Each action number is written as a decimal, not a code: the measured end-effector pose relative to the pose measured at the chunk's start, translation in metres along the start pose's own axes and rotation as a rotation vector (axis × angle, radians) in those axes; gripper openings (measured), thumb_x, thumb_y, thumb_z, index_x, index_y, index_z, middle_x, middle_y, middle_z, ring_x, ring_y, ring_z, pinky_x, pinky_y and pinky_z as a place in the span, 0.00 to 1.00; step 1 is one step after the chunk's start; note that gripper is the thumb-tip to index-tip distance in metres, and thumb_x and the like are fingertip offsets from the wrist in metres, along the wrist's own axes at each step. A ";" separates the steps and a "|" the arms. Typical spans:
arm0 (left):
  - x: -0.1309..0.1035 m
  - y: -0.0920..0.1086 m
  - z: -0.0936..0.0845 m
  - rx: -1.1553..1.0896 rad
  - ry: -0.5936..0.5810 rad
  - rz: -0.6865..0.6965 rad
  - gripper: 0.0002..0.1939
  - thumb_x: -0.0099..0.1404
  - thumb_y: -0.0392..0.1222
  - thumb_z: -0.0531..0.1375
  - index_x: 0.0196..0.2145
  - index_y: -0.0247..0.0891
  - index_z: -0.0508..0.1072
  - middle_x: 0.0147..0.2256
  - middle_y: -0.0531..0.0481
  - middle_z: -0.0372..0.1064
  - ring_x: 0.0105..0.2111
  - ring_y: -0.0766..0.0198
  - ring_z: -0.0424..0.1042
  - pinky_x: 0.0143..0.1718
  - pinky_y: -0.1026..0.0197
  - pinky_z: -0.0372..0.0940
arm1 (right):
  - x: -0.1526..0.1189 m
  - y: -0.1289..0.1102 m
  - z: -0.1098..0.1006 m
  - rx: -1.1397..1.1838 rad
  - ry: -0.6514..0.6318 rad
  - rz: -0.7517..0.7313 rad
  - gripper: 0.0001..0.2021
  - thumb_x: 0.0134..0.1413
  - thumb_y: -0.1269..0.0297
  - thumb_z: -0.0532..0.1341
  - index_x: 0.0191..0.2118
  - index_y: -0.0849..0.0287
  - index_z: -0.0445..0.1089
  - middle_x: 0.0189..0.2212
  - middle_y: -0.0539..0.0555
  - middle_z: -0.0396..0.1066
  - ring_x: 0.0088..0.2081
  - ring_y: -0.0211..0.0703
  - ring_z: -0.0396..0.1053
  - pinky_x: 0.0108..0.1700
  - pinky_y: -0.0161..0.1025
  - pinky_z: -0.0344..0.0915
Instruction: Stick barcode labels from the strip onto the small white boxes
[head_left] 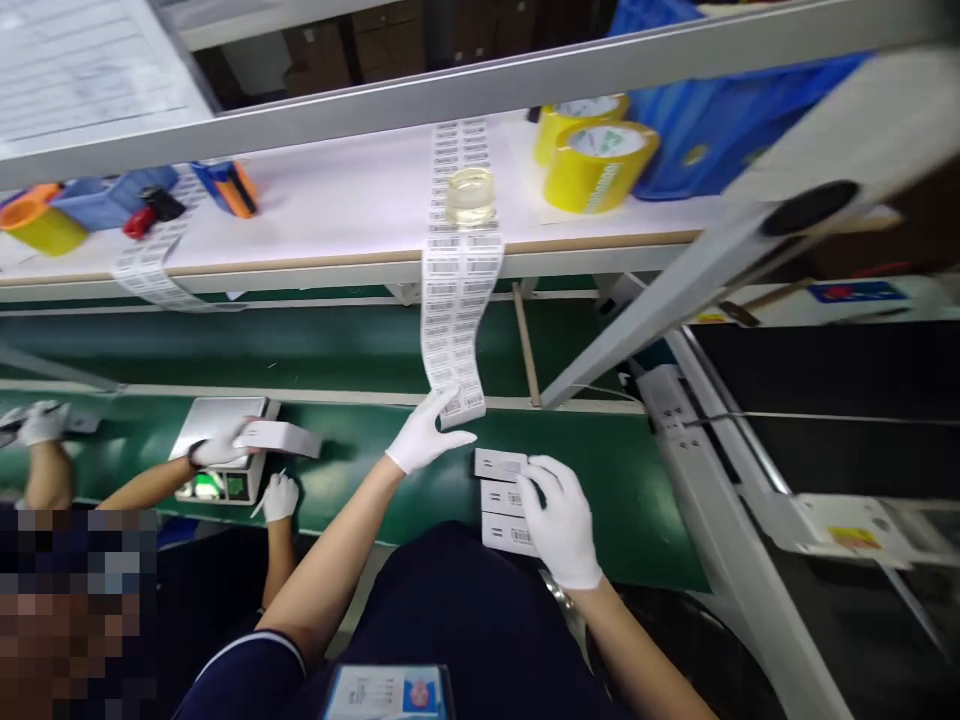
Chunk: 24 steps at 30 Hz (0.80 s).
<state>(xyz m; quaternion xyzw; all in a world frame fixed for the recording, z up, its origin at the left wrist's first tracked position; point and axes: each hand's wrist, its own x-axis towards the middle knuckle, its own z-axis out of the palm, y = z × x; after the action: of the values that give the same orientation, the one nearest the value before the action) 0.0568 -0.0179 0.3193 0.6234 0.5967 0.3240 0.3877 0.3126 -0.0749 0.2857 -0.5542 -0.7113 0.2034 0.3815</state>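
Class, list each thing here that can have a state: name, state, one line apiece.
Label strip: hanging, curved
White boxes: three, lined up
Left hand: spread open, at the label strip's lower end
Right hand: curled, over the white boxes
Clear tape roll: lying flat
Yellow tape rolls: lying flat
Scale: lit green

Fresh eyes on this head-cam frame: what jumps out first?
Probably the long strip of barcode labels, hanging off the front edge of the white shelf down to the person's gloved left hand. Next, the bright yellow tape rolls on the shelf, right of the strip and beside a blue bin. Then, nearer the person, three white boxes in a row at the gloved right hand.
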 end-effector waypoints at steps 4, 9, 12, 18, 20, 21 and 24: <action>-0.027 -0.055 -0.057 0.508 0.032 -0.106 0.50 0.56 0.53 0.72 0.71 0.46 0.56 0.74 0.40 0.43 0.74 0.38 0.40 0.73 0.35 0.39 | -0.029 0.031 0.006 0.068 -0.139 0.230 0.18 0.67 0.50 0.55 0.45 0.56 0.76 0.52 0.61 0.72 0.50 0.55 0.72 0.57 0.54 0.70; -0.078 -0.132 -0.122 0.964 -0.215 -0.404 0.56 0.46 0.42 0.74 0.70 0.40 0.55 0.72 0.31 0.49 0.72 0.28 0.42 0.67 0.23 0.31 | -0.037 0.047 0.009 0.101 -0.238 0.412 0.20 0.65 0.46 0.55 0.45 0.56 0.75 0.54 0.60 0.72 0.47 0.53 0.74 0.54 0.52 0.70; -0.090 -0.167 -0.139 1.108 -0.214 -0.478 0.39 0.52 0.35 0.68 0.62 0.35 0.65 0.65 0.28 0.62 0.70 0.33 0.50 0.67 0.23 0.33 | -0.027 0.047 0.009 0.128 -0.265 0.401 0.19 0.65 0.48 0.54 0.45 0.56 0.75 0.53 0.60 0.72 0.46 0.52 0.74 0.53 0.51 0.71; -0.038 -0.167 -0.109 0.955 -0.095 -0.462 0.32 0.61 0.57 0.63 0.59 0.40 0.67 0.55 0.34 0.70 0.56 0.39 0.67 0.58 0.38 0.60 | 0.003 0.056 0.007 0.140 -0.280 0.364 0.16 0.63 0.52 0.54 0.42 0.57 0.73 0.45 0.59 0.72 0.43 0.50 0.73 0.51 0.50 0.71; -0.005 -0.150 -0.077 0.840 -0.103 -0.393 0.36 0.62 0.60 0.62 0.63 0.41 0.64 0.55 0.36 0.70 0.54 0.42 0.69 0.54 0.47 0.65 | 0.013 0.061 0.007 0.135 -0.294 0.386 0.14 0.61 0.53 0.55 0.40 0.57 0.72 0.42 0.58 0.71 0.41 0.49 0.73 0.50 0.50 0.71; 0.013 -0.140 -0.058 0.791 -0.131 -0.350 0.37 0.62 0.59 0.63 0.64 0.43 0.63 0.55 0.37 0.69 0.54 0.43 0.69 0.52 0.49 0.66 | 0.018 0.063 0.007 0.131 -0.312 0.399 0.13 0.61 0.53 0.55 0.39 0.56 0.71 0.41 0.57 0.70 0.40 0.49 0.73 0.49 0.49 0.71; 0.062 -0.110 0.005 0.699 -0.258 -0.210 0.38 0.61 0.57 0.64 0.65 0.44 0.63 0.57 0.37 0.68 0.55 0.41 0.69 0.53 0.49 0.66 | 0.035 0.067 0.008 0.092 -0.391 0.393 0.12 0.61 0.54 0.55 0.35 0.56 0.68 0.37 0.54 0.68 0.38 0.47 0.71 0.46 0.47 0.70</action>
<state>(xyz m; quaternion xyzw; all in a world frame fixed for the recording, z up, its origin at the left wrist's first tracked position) 0.0119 0.0422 0.2175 0.6892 0.6780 -0.0214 0.2549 0.3453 -0.0202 0.2440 -0.6139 -0.6404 0.4085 0.2148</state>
